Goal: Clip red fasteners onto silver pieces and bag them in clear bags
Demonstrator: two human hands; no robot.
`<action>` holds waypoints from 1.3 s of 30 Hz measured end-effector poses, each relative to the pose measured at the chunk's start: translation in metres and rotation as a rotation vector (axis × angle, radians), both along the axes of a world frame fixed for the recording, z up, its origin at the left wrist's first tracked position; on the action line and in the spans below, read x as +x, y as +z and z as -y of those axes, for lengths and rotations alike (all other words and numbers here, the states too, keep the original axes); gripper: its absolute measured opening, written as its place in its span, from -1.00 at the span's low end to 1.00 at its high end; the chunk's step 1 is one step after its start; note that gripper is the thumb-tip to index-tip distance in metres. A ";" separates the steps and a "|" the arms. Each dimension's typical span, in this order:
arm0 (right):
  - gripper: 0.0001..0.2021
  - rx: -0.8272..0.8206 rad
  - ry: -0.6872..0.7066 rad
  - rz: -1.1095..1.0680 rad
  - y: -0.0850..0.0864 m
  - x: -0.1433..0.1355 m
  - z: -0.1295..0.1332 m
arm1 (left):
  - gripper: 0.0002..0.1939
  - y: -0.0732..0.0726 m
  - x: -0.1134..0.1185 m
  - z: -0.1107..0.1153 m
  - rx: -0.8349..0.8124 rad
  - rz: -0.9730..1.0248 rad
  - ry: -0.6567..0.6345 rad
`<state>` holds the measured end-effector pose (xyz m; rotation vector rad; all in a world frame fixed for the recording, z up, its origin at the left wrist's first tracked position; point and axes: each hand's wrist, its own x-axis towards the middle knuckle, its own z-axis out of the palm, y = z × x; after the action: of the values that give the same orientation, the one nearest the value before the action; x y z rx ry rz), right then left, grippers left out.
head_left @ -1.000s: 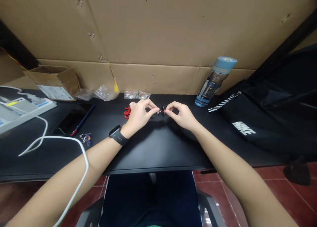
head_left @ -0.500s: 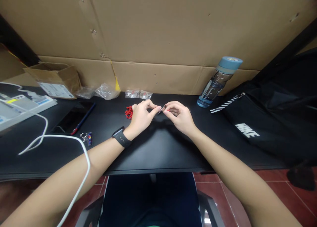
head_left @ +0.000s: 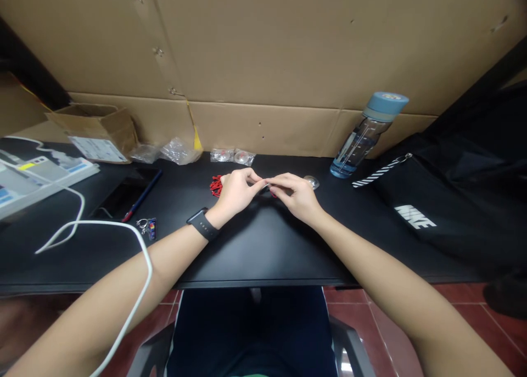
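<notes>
Tiny metal-and-red part [head_left: 269, 187] pinched betw. fingertips of left hand [head_left: 235, 191] and right hand [head_left: 297, 196], just above black desk [head_left: 255, 245]; judged v. light, stiff, easily dropped, best gripped at ends.

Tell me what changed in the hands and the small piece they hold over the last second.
The left hand and right hand drew closer until their fingertips met around the small piece. Its dark disc, plain a second ago, is now hidden. Both pinches held. The red parts, bottle and desk stayed put.
</notes>
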<state>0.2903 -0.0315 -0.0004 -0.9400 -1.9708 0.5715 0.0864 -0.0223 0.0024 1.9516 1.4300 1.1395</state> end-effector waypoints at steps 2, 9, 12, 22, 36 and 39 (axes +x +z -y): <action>-0.77 0.033 -0.001 0.101 -0.001 0.004 -0.005 | -0.82 0.001 -0.002 -0.001 0.002 -0.112 -0.031; -0.78 0.047 -0.008 0.193 -0.005 0.012 -0.016 | -0.83 0.005 -0.014 -0.005 0.012 -0.283 -0.119; -0.79 0.056 0.003 0.209 -0.003 0.014 -0.017 | -0.78 0.014 -0.022 -0.004 0.054 -0.350 -0.129; -0.80 0.067 -0.099 0.278 -0.004 0.015 -0.018 | -0.84 0.001 -0.015 -0.002 0.191 -0.416 -0.105; -0.53 0.243 -0.182 0.538 0.000 -0.003 0.002 | -0.87 0.002 -0.007 0.002 0.069 -0.292 0.006; -0.56 0.264 -0.205 0.538 -0.002 -0.004 0.001 | -0.88 0.002 -0.008 0.002 0.071 -0.292 -0.031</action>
<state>0.2861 -0.0327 -0.0027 -1.1917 -2.3042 -0.0743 0.0788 -0.0242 0.0048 2.2554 1.5132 0.9314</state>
